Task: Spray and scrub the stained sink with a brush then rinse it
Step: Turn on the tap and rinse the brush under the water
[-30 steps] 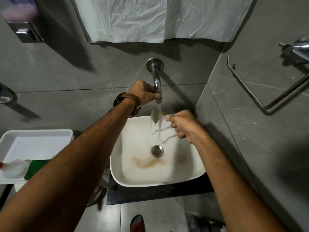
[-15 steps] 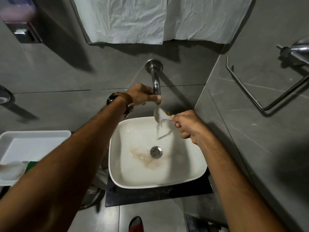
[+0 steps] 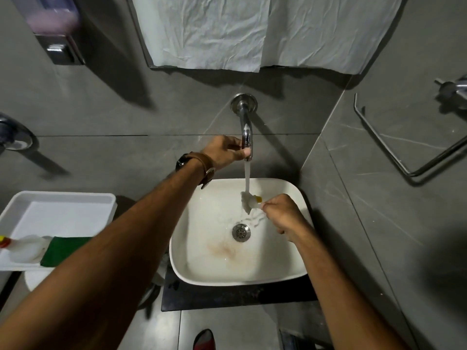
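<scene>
A white rectangular sink [image 3: 290, 275] sits below a chrome wall tap [image 3: 244, 114]. A brown stain [image 3: 223, 250] lies on the basin floor, left of the round drain [image 3: 241, 231]. Water runs from the spout in a thin stream. My left hand [image 3: 226, 151], with a brown-strapped watch on its wrist, grips the end of the tap. My right hand [image 3: 284, 214] holds a small white brush [image 3: 249, 203] with a yellow part, its head under the stream above the basin.
A white tray [image 3: 60, 205] at the left holds a white spray bottle [image 3: 25, 247] and a green scrub pad [image 3: 63, 250]. A soap dispenser [image 3: 54, 29] hangs top left. A metal rail [image 3: 409, 157] is on the right wall. White sheeting [image 3: 240, 31] hangs above the tap.
The brush has dropped lower under the tap, closer to the basin. The water now falls as a visible stream onto it. My left hand stays on the tap.
</scene>
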Available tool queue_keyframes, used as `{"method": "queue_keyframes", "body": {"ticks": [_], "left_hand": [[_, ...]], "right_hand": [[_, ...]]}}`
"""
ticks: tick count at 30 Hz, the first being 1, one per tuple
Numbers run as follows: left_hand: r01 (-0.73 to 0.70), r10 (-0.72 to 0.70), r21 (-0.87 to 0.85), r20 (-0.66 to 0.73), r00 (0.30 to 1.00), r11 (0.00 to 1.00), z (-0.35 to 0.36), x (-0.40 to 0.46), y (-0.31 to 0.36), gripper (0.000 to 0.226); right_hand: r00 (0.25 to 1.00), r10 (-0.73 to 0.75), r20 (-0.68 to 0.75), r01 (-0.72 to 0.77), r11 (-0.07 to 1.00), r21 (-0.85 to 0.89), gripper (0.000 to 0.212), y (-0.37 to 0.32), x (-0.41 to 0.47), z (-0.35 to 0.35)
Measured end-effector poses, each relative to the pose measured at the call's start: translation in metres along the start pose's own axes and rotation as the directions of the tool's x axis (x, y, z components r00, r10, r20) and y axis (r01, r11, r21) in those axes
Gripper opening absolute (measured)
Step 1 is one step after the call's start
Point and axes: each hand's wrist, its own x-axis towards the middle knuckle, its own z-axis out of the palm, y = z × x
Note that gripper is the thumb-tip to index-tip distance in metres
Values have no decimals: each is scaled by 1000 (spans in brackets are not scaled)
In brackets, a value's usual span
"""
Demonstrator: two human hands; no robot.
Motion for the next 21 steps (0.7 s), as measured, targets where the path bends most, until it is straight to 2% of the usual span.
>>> {"method": "queue_keyframes", "body": {"ticks": [2,9,14,17,21], "left_hand": [[13,-14,-15,-94,995,1000,8,-2,0,21],[26,-34,-26,-401,916,999,40,-5,3,29],[48,-87,-99,-437,895,994,45,-8,3,34],[-3,-75,-173,-443,893,985,47,-19,0,35],[-35,-75,-200,-518,852,979,50,-50,-24,25]], "right_hand": [[1000,-18,-26,18,1000,-23,37,0,1,0],[998,-33,-61,30,998,-47,29,5,1,-8],[995,-77,-55,79,996,30,28,14,-11,-9],[999,-35,-20,30,980,-196,31,34,-23,3],[1000,-27,3,27,977,-212,38,44,-35,18]]}}
